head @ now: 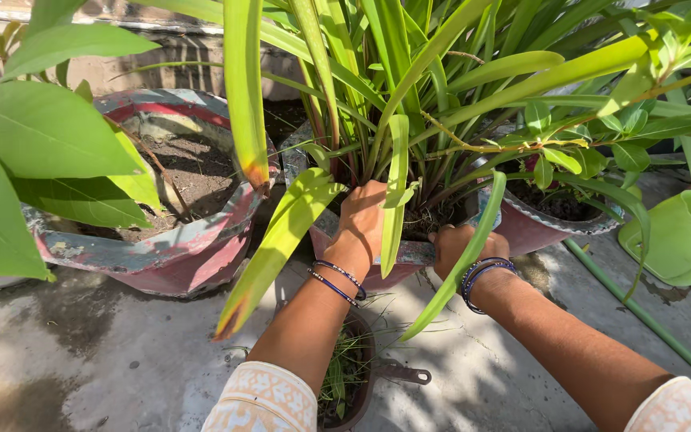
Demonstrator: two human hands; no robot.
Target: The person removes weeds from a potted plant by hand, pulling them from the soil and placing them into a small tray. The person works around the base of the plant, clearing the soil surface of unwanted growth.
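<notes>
Left: a round, weathered red-and-grey planter (171, 254) filled with dry soil, well apart from both hands. Centre: the left hand (359, 224) reaches among the long strap-shaped green leaves (397, 172) into a worn red pot (409, 254); its fingers are hidden, so the grip cannot be told. Just beside it, the right hand (456, 244) is curled shut on the pot's near rim. Below the wrists lies a small dark pan (360, 376) of pulled grass. Far right: a light green plastic watering can (685, 240) and a green hose (641, 316) on the concrete floor (81, 360).
</notes>
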